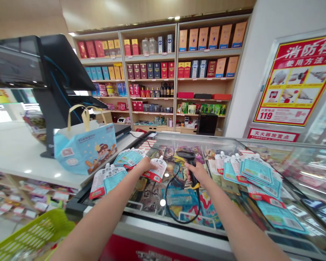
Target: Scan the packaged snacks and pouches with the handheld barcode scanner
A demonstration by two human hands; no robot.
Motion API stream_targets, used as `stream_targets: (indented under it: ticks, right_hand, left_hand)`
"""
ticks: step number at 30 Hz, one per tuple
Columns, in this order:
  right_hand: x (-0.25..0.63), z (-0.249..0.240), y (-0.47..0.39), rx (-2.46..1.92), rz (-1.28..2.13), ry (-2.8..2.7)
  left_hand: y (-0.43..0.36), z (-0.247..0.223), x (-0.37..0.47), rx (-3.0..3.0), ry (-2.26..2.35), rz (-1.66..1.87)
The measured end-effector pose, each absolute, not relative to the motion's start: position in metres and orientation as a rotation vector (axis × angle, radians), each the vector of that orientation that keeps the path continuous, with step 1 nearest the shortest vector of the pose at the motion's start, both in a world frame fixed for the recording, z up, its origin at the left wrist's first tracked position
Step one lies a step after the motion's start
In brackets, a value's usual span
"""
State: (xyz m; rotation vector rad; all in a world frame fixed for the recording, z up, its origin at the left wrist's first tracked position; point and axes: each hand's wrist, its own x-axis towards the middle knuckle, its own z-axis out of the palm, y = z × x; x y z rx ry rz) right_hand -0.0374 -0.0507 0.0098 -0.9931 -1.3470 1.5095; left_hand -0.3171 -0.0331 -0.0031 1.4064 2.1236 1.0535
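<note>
Scanner [188, 156], black with yellow trim, sits in the right grip [197, 174], fingers wrapped around its handle, its nose turned left above the glass-topped freezer [157, 225]. From where I stand, following the head view, the left grip [144, 165] pinches the near-left edge of a white-and-red spouted pouch [159, 167], though most of the fingers are hidden. That pouch is in front of the scanner's nose, the two apart. A black cable [166, 195] loops over the glass below the right grip.

Just beyond the left grip lies a fanned stack of pouches [130, 157] showing pale blue labels, and a nearer pair of pouches [115, 178] rests at the freezer's left corner. Well over to the right, a bigger heap of pouches [256, 170] overlaps on the glass, some blue side up, others white and red.

Left of the freezer, a light blue bag [84, 150] with cream handles stands on the white desk [8, 145], beside a dark monitor [16, 61]. Below it, a green basket [35, 232] pokes into sight. Boxed goods line the shelves [152, 80] behind.
</note>
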Motion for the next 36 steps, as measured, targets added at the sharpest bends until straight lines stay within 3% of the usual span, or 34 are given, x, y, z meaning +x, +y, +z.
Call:
stream_targets:
  ticks: [3,9,15,36]
  right_hand:
    - [-0.037,0.011,-0.051,-0.987,1.519,-1.350]
    - [-0.037,0.014,-0.054,-0.959,1.557,-1.358]
    - [-0.034,0.014,-0.055,-1.038,1.576,-1.484]
    - [-0.035,0.009,-0.061,-1.089,1.615,-1.583]
  left_hand:
    - [-0.033,-0.004,-0.316,1.155,1.884,1.070]
    - [-0.010,-0.002,-0.282,0.897,1.407,1.674]
    - [0.016,-0.018,-0.254,0.847,1.369,1.940]
    - [0.006,-0.009,-0.259,0.726,1.471,1.999]
